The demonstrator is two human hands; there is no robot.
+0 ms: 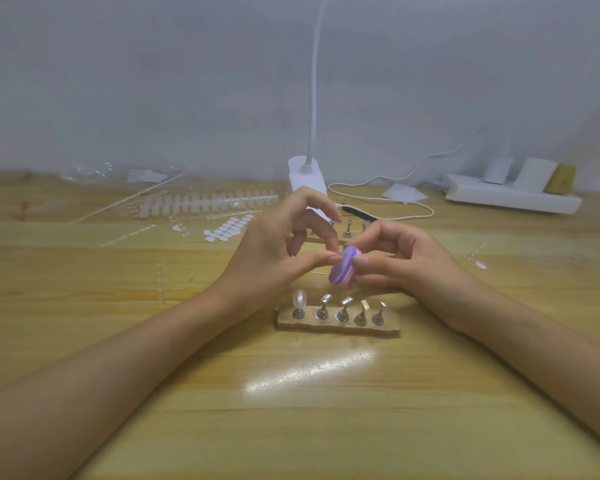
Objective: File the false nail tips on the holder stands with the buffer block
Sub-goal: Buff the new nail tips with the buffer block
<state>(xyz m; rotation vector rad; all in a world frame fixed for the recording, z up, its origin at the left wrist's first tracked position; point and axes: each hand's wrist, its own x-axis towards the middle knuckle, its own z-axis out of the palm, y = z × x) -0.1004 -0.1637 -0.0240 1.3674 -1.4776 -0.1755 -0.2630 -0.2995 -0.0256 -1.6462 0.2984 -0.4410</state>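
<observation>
Filing step is in hand, judged mid-task. The buffer block, purple and pink, is held above the middle of the tabletop, pinched by the right hand between thumb and curled fingers. The left hand is set against the block's left face, thumb and forefinger pinched together there, other fingers raised. What is pinched, if anything, cannot be told, as the contact is hidden. Just below the hands, toward the near edge, a row of stands is set in a base strip. A glossy nail tip is seen on the leftmost stand, smaller blurred tips on the rest. More stands are seen behind the hands. Along the far edge: lamp base, power strip, tray of spare tips. Next move is judged to call for short light strokes with the tip steadied, so nothing is knocked off its stand
</observation>
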